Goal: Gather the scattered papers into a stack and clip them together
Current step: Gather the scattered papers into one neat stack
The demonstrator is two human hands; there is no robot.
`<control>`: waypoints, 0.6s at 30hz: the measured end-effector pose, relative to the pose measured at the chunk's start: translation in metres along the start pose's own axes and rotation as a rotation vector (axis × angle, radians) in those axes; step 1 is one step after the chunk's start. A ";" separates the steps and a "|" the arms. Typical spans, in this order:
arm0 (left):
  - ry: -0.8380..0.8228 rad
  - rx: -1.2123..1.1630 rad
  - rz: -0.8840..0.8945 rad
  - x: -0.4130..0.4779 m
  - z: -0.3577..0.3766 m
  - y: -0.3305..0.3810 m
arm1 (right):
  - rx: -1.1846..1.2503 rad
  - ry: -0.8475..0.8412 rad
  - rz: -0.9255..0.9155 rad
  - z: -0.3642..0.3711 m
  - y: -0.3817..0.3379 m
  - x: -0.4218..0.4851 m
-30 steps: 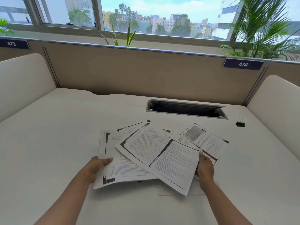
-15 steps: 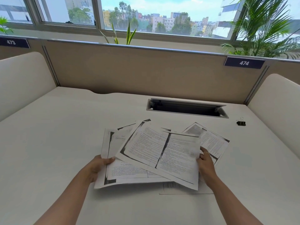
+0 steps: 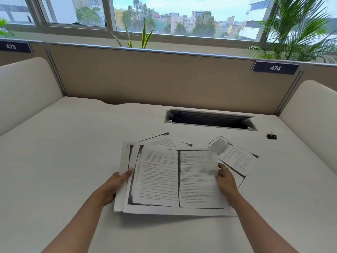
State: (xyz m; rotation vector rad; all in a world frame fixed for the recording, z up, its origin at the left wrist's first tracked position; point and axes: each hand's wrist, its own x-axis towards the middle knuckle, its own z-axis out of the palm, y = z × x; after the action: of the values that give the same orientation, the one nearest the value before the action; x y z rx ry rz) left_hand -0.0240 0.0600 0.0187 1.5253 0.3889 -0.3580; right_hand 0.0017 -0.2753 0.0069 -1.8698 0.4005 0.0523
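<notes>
Both hands are on the paper here; the left hand (image 3: 116,187) grips the left edge of the bundle of papers (image 3: 175,179), thumb laid flat on top, the other fingers tucked underneath and out of sight; the right hand (image 3: 226,181) takes the opposite edge, fingers curled in against the side of the top sheet, a ring showing on one of them; how many sheets that hand has pinched, I cannot tell. The bundle sits in the middle of the white desk (image 3: 73,161), printed face up, its near edge raised with a shadow under it; the sheets are roughly squared, with a couple of margins peeking out at the left. Not everything is gathered; a loose sheet (image 3: 238,157) lies flat just right of the bundle, partly under the right hand, and a second loose sheet (image 3: 160,140) pokes out behind the bundle's far edge. The black binder clip (image 3: 271,136) sits alone at the far right of the desk, well apart from the papers, near the right end of the cable slot (image 3: 209,119); behind that, the beige partition (image 3: 164,77) carries a plate reading 474 (image 3: 275,68).
</notes>
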 end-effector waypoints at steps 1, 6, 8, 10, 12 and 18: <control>-0.011 0.008 0.012 -0.001 0.001 0.000 | -0.008 -0.008 -0.012 0.003 -0.001 0.000; -0.042 -0.004 0.040 -0.002 0.002 0.001 | -0.022 -0.012 -0.032 0.015 -0.011 -0.001; -0.043 -0.024 0.038 -0.002 0.001 0.001 | -0.007 -0.009 -0.040 0.017 -0.013 0.000; -0.040 -0.034 0.036 -0.001 0.000 -0.001 | -0.004 -0.007 -0.045 0.018 -0.013 0.000; -0.035 -0.034 0.036 0.000 -0.001 -0.002 | -0.006 -0.006 -0.041 0.018 -0.011 0.000; -0.032 -0.033 0.013 0.001 -0.001 -0.004 | 0.037 -0.029 -0.061 0.018 -0.007 -0.006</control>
State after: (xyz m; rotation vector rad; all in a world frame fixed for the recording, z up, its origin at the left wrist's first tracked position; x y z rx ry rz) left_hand -0.0249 0.0606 0.0149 1.4878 0.3576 -0.3639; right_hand 0.0015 -0.2550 0.0085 -1.8416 0.3228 0.0303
